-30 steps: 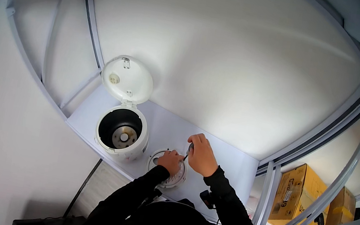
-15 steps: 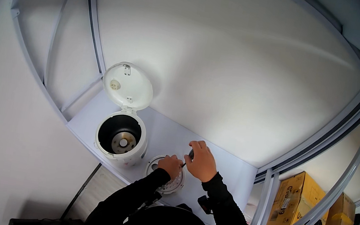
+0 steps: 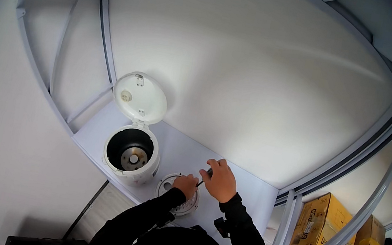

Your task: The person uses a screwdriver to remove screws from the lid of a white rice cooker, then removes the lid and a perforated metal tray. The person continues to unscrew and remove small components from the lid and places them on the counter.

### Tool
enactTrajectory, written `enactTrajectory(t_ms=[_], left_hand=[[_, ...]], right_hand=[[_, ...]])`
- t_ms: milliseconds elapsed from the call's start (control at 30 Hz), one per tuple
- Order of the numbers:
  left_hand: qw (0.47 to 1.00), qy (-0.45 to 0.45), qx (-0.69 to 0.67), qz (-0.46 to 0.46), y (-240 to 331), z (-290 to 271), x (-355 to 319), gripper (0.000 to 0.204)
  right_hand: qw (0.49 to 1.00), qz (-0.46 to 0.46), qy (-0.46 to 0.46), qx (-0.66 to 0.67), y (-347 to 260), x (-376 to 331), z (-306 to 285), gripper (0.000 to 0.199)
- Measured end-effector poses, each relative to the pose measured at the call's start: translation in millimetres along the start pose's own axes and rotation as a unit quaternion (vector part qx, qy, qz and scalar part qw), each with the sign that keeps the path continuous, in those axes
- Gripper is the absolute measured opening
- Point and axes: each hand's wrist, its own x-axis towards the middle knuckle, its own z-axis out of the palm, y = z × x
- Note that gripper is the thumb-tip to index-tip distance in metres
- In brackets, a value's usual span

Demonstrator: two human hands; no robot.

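My right hand (image 3: 222, 181) is closed around the dark handle of a screwdriver (image 3: 209, 172), whose thin shaft slants down toward my left hand. Fingers drawn together, my left hand (image 3: 187, 185) rests over a round white lid plate (image 3: 164, 190) with small holes, near the shaft's tip. Whatever those fingers pinch is hidden beneath them, as is the tip itself. To the left stands a white rice cooker (image 3: 146, 172) with its hinged lid (image 3: 145, 98) raised. Inside its dark cavity a round metal heating plate (image 3: 134, 159) shows.
All this stands on a narrow white table (image 3: 248, 180) against a pale back panel (image 3: 245, 79). Grey frame posts (image 3: 285, 228) rise at the table's right end. Beyond them are cardboard boxes (image 3: 310, 227).
The view has tipped slightly, so the cooker and table appear a little lower. My right hand has shifted slightly with the screwdriver; my left hand stays over the plate.
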Motion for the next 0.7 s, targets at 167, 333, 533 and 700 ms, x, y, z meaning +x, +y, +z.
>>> enactTrajectory(t_ms=[167, 333, 533, 700], left_hand=[[0.999, -0.018, 0.032, -0.026, 12.6, -10.8, -2.1, 0.019], [0.999, -0.033, 0.041, -0.016, 12.0, -14.4, 1.3, 0.018], [0.998, -0.047, -0.028, -0.027, 3.2, -4.1, 5.6, 0.021], [0.995, -0.066, -0.071, -0.038, 0.5, -4.1, 9.3, 0.022]], right_hand=[[0.998, -0.008, -0.005, 0.061, 13.2, -0.9, -0.3, 0.044], [0.992, -0.005, -0.016, 0.125, 8.7, -1.7, 1.0, 0.052], [0.999, -0.017, -0.034, 0.008, 8.5, 0.1, -5.4, 0.052], [0.994, -0.023, 0.005, 0.111, 12.6, 0.0, -1.2, 0.048]])
